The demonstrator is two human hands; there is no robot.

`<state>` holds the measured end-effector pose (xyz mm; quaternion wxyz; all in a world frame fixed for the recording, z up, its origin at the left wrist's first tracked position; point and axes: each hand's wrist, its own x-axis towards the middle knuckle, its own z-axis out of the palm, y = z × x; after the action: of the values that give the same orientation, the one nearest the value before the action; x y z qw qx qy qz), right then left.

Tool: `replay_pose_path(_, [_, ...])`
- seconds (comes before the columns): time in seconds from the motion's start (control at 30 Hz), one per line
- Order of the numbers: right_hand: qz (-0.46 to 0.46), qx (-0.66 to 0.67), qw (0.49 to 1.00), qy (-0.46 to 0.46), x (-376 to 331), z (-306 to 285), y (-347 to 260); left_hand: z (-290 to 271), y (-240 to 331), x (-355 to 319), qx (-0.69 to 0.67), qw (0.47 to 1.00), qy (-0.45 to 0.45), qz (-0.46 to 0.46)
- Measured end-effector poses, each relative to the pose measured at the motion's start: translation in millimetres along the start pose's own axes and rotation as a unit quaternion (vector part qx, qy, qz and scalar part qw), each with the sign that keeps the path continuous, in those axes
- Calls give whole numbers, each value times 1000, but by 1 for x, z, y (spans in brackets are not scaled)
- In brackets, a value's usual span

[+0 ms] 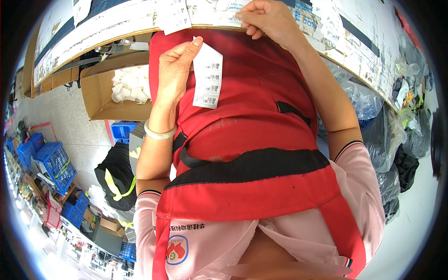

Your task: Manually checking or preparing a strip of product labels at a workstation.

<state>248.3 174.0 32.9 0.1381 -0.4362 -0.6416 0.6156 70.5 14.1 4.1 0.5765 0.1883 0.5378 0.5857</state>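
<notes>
My left hand [175,65] is closed, with thumb and fingers pinching the upper end of a strip of white barcode labels [207,81]. The strip hangs down in front of my red apron [247,93]. At the table's near edge my right hand [273,21] is also closed, its thumb and forefinger pinched at the end of a small white barcode label [227,17]. That label is at the tabletop, and I cannot tell whether it touches the surface. Another white label sheet [175,16] lies left of it and sticks out over the edge.
The worn white tabletop [368,60] carries dark tape strips. Below it on the left stands an open cardboard box [100,95] with white pieces inside. Blue crates [56,161] and a black bundle [116,170] are farther left. Stuffed plastic bags [378,135] crowd the right side.
</notes>
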Motion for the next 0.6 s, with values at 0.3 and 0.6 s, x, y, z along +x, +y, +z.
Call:
replay_pose_path(0.3, [-249,-5,968,-26,-11,-1,3,1,0,-1,13,1000,-4,7])
replay_pose_path(0.6, [-80,5,991,105,-56,-62,8,-8,7,-4,39,999,20,17])
